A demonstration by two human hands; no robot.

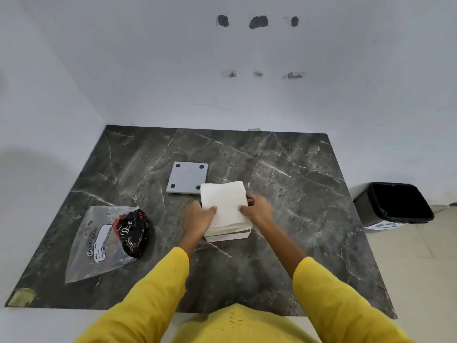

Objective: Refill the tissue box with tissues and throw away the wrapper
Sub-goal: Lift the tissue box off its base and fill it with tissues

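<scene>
A thick stack of white tissues (223, 201) rests in the open white tissue box (228, 236) at the middle of the dark marble table. My left hand (199, 216) grips the stack's left side, thumb on top. On the right side my right hand (257, 209) holds it the same way. The box's grey lid (187, 178) lies upside down just behind, showing black pads at its corners. The clear plastic wrapper (99, 243) with a crumpled black and red printed part (133, 232) lies flat at the left of the table.
A black waste bin (393, 204) with a dark liner stands on the tiled floor to the right of the table. White walls close the table in at the back and left. A greenish patch (21, 297) marks the front left corner.
</scene>
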